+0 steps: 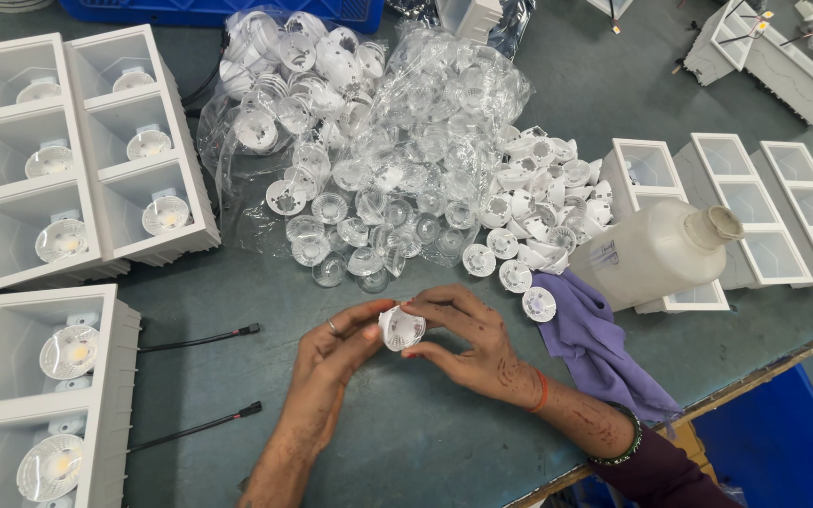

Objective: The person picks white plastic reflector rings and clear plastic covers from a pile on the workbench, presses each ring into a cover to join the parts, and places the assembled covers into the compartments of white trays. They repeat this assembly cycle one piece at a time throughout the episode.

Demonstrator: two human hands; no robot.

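Hands meet low at centre of a grey-green table [406,442]. Left hand [331,353] and right hand [468,343] together grip one small white reflector cup [401,328], fingers of both closed on its rim, cup held just above the table with its open mouth tilted toward the camera. Ring on a left finger; orange band and dark bead bangle on right wrist. Just beyond the hands, a heap of clear lenses [369,235] spills from a torn clear bag [444,94]; a second bag [284,85] further back left holds white cups. To the right of the lenses, a loose pile of white cups [543,202], some strays lying on the table near the right hand. Purple cloth [595,343] lies right of the right hand, its far end under a white plastic bottle [656,249] lying on its side, neck pointing right. Behind the bottle, several white square housings [755,202] with empty cells. Left side: rows of white housings [87,150] already fitted with reflectors, and a larger pair [39,395] at near left, two black leads [199,341] running from them across the table toward the left forearm. Blue crate [764,433] below the table edge at right; another blue crate [209,11] at the far edge.
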